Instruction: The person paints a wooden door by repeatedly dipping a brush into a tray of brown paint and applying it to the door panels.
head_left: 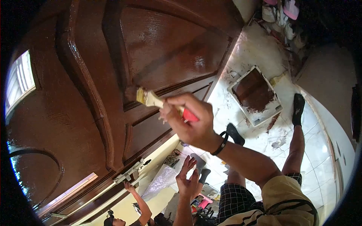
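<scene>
My right hand holds a paintbrush by its handle, red at the end. The bristles are at the dark brown door panel, close to a raised moulding; whether they touch it cannot be made out. Wet-looking shine shows on parts of the panel. Below my right hand, my left hand is raised with its fingers apart and slightly bent, holding nothing. On the tiled floor to the right sits a whitish rectangular container with brown paint or stain inside.
At the lower left, another person reaches up to a metal fitting near the door's edge. Clear plastic sheeting and assorted items lie low in the middle. Shoes or cloths are piled at top right. My feet are on the stained floor.
</scene>
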The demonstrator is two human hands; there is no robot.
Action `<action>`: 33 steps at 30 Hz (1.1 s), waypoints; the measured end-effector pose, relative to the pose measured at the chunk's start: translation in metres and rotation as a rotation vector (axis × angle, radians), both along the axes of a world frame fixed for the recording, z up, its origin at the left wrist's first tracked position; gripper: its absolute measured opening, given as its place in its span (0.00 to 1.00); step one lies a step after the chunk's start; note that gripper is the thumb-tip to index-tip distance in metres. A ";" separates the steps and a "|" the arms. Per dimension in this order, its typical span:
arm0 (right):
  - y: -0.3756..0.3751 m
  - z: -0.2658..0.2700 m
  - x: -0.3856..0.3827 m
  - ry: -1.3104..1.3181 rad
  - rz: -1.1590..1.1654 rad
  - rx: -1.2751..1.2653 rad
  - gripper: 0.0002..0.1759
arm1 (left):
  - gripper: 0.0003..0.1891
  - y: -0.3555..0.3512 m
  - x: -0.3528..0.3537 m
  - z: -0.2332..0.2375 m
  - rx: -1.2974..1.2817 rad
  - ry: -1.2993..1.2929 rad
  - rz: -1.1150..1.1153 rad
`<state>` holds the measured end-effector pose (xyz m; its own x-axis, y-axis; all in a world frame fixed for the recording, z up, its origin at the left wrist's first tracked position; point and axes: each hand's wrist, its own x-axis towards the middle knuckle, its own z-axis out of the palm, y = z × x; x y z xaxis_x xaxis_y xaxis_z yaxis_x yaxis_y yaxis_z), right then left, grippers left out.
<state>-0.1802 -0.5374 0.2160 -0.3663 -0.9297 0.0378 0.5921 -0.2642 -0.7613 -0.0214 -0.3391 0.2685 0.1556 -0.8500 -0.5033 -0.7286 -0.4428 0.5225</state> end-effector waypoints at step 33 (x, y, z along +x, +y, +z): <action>-0.093 0.036 -0.071 0.340 -0.541 -0.213 0.09 | 0.32 -0.002 0.006 -0.003 -0.039 0.010 -0.049</action>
<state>-0.2512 -0.6306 0.2522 -0.7136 -0.5780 0.3960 0.0703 -0.6214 -0.7803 -0.0157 -0.3410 0.2656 0.1082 -0.8755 -0.4709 -0.7436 -0.3857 0.5462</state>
